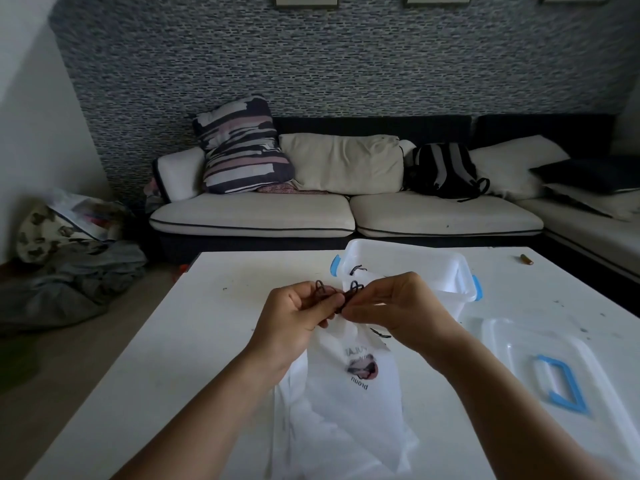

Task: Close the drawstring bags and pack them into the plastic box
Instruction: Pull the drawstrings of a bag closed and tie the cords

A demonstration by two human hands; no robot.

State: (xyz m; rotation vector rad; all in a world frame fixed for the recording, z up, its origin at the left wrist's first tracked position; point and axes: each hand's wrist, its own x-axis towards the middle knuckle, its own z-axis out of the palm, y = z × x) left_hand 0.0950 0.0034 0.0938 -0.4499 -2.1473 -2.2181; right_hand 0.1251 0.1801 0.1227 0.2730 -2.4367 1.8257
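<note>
Thin white cloth drawstring bag (349,393), translucent glossy plastic box (415,271), smooth matt white table (194,341)

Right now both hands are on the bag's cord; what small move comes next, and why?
Probably pull the two loops apart to cinch the knot. The left hand and right hand each pinch a loop of the dark cord at the mouth of the white bag, which is not yet packed; the open plastic box waits just behind, its lid off.

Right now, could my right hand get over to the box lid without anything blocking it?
Probably yes. The lid lies flat on the table, beside your right forearm, with bare tabletop between. But the right hand is pinching the bag's black drawstring, so it must let go first.
</note>
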